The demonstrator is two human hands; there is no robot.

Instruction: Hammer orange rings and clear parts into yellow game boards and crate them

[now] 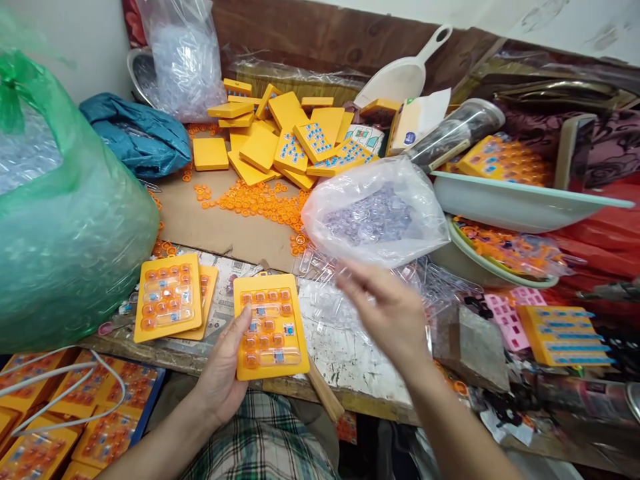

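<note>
My left hand grips a yellow plastic panel by its left edge, thumb on its face. Rows of orange rings, clear domed covers and small blue parts fill the panel. My right hand, blurred by motion, hovers over loose clear plastic pieces to the panel's right. Its fingers are drawn together at the tips; whatever they hold is too blurred to make out. Just beyond them lies an open white plastic bag of small clear parts. Two similar filled panels overlap left of my left hand.
Yellow panels are heaped at the back, with loose orange rings before them. A green bag bulges at left. Right are a pale basin and a metal block. A wooden handle juts over the table's front edge.
</note>
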